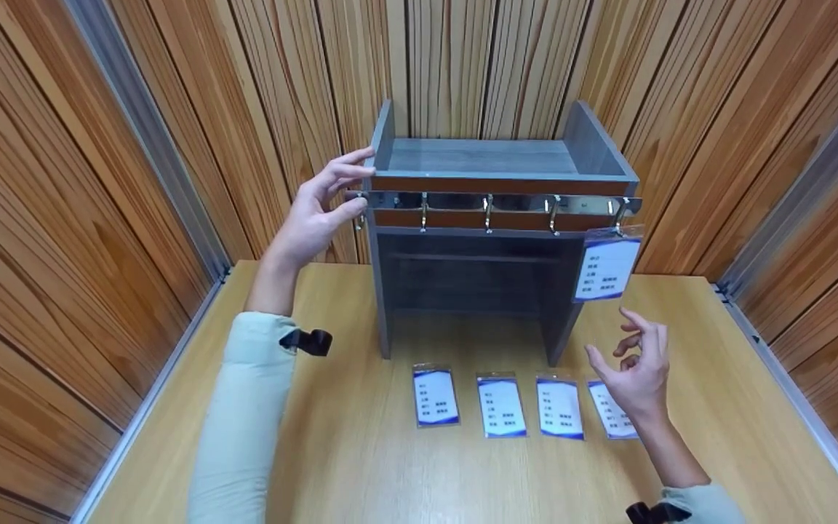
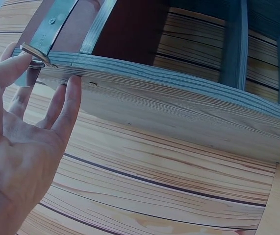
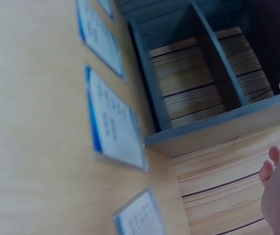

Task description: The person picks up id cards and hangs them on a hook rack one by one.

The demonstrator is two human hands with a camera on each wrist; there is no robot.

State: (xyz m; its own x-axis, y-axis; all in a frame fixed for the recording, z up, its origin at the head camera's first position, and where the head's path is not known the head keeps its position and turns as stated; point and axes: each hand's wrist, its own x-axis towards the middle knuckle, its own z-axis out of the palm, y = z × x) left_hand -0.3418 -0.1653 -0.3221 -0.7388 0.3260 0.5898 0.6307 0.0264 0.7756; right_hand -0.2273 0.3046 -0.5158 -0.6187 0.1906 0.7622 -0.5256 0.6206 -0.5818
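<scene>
A grey wooden shelf (image 1: 382, 291) stands on the table with a metal hook rail (image 1: 455, 201) across its front. At the rail's left end, my left hand (image 1: 317, 207) pinches with the thumb in front, its spread fingertips against the side panel (image 2: 130, 83). From the rightmost hook (image 1: 620, 215) hangs a badge card (image 1: 608, 266) in a clear sleeve. Below that card is my right hand (image 1: 637, 371), fingers loosely bent, thumb apart, holding nothing. It partly covers the rightmost badge card (image 1: 608, 407) on the table.
More badge cards lie in a row before the shelf: a left one (image 1: 436, 397), a middle one (image 1: 502, 405) and another (image 1: 559, 406). Wood-panelled walls (image 1: 99, 218) enclose the table (image 1: 390, 480) at the back and sides.
</scene>
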